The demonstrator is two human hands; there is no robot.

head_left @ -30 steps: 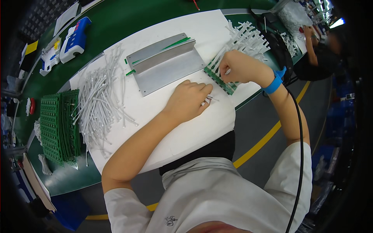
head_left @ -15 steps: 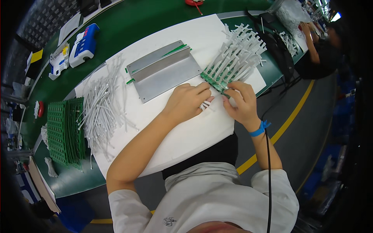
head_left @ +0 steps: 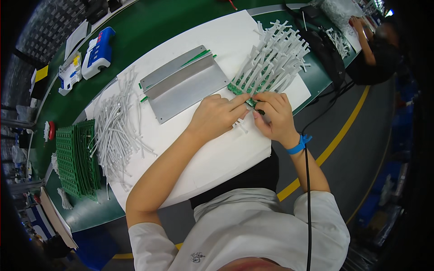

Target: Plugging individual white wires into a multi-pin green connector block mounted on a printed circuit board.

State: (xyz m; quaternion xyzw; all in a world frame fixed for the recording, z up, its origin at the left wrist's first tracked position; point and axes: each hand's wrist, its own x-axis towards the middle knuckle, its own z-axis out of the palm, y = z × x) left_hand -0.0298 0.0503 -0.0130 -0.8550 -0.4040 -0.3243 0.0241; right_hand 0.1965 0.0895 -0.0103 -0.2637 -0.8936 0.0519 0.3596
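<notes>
A green circuit board panel (head_left: 237, 88) lies on the white sheet, with dense rows of white cables (head_left: 281, 56) standing up from it. At its near corner, my left hand (head_left: 213, 116) reaches in with thumb and forefinger, its other fingers curled round a few white cables (head_left: 242, 126) whose ends poke out below. My right hand (head_left: 276, 116) is closed in a pinch on the same corner of the board, its fingertips close to the left ones. What lies between the fingertips is too small to make out. A blue strap (head_left: 300, 144) circles my right wrist.
Left of centre is an angled grey metal plate (head_left: 187, 92) with green strips. A heap of loose white cables (head_left: 115, 135) lies farther left, beside stacked green circuit board panels (head_left: 74, 158). A blue and white device (head_left: 98, 53) stands at the back left. Another person's arm (head_left: 365, 43) shows at far right.
My left hand has moved up and right, so its fingertips now meet the board's corner beside my right hand. The right fingers have drawn in closer to it. The view has shifted slightly.
</notes>
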